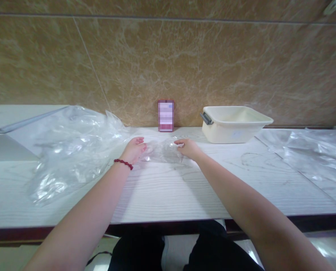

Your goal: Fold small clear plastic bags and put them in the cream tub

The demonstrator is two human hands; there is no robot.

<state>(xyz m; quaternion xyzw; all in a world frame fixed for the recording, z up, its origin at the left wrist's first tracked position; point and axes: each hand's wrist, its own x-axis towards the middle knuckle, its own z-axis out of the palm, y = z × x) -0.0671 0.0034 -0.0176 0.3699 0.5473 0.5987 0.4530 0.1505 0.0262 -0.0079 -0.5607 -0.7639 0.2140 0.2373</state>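
My left hand [134,149], with a red bead bracelet at the wrist, grips the left edge of a small clear plastic bag [162,150] lying on the white table [162,188]. My right hand [188,147] pinches the right edge of that same bag. The bag looks crumpled and see-through between the two hands. Both hands rest low on the tabletop, about a hand's width apart.
A big heap of clear plastic film [72,146] covers the table's left part. A cream plastic tub [232,124] with a grey handle stands at the back right. A pink card [165,115] leans on the marble wall. More plastic sheet [312,150] lies at far right.
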